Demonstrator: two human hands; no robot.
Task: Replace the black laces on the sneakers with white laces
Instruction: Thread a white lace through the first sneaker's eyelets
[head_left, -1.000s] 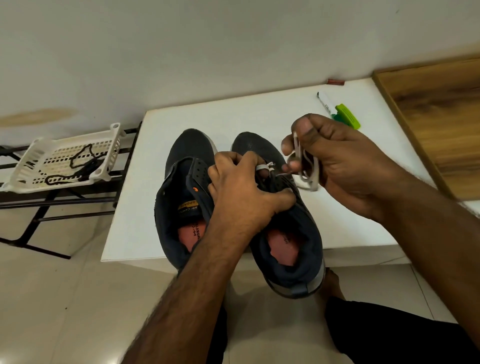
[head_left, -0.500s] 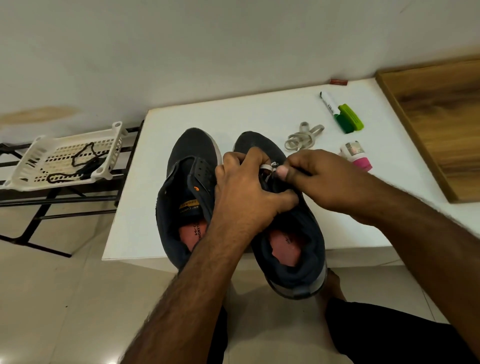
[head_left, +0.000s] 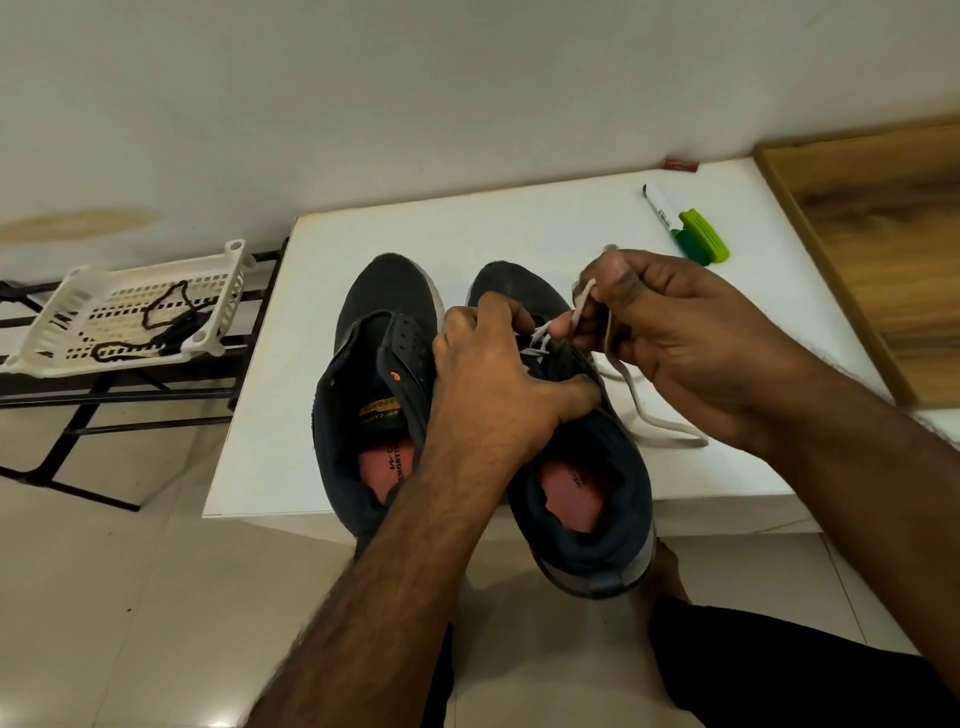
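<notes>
White lace (head_left: 636, 410): running from the front eyelets of the right sneaker up into the right hand, loose end trailing over the table beside the shoe, toward the table's near edge.
Right sneaker (head_left: 582, 499): dark, sitting at the near edge of the table, heel hanging past the edge, pink insole showing.
Left sneaker (head_left: 374, 395): dark, lying just beside the right one, touching or nearly so, heel at the near edge, tongue standing up, no lace showing in it.
Left hand (head_left: 498, 379): coming over the gap between the shoes, fingers curling round the tongue area of the right sneaker, thumb pressing on its right side, clamped on the shoe.
Right hand (head_left: 670, 338): hovering over the table right of the shoe's toe, fingers curled, thumb and fingertips pinching the white lace and holding it taut above the eyelets.
Table (head_left: 291, 395): white, standing against the wall.
Markers (head_left: 685, 228): white-bodied one and green one lying together near the far right corner of the table.
Black laces (head_left: 156, 322): lying tangled in the basket, off the table.
Basket (head_left: 62, 317): white plastic, sitting on a black rack left of the table.
Wooden board (head_left: 883, 249): lying along the right edge of the table.
</notes>
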